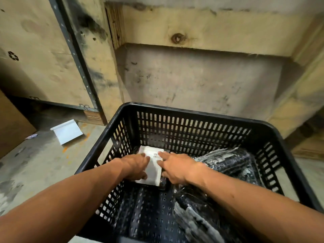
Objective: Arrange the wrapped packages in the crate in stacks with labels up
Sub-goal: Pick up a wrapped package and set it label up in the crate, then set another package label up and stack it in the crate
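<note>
A black slotted plastic crate (pixel 192 127) stands on the floor below me. In its far left corner lies a wrapped package (pixel 152 170) with a white barcode label facing up. My left hand (pixel 135 166) rests on the package's left side, fingers curled around its edge. Flat on the package's right side lies my right hand (pixel 177 167), fingers spread over the label. Several dark packages in clear wrap (pixel 226 165) lie heaped along the right side of the crate, and another (pixel 194 214) lies near the front. The crate's perforated bottom (pixel 140 207) shows at front left.
A wooden pallet box wall (pixel 201 81) rises right behind the crate. A metal rack post (pixel 78 57) stands at the left. On the concrete floor to the left lie a white sheet (pixel 67 131) and a brown cardboard panel (pixel 12 127).
</note>
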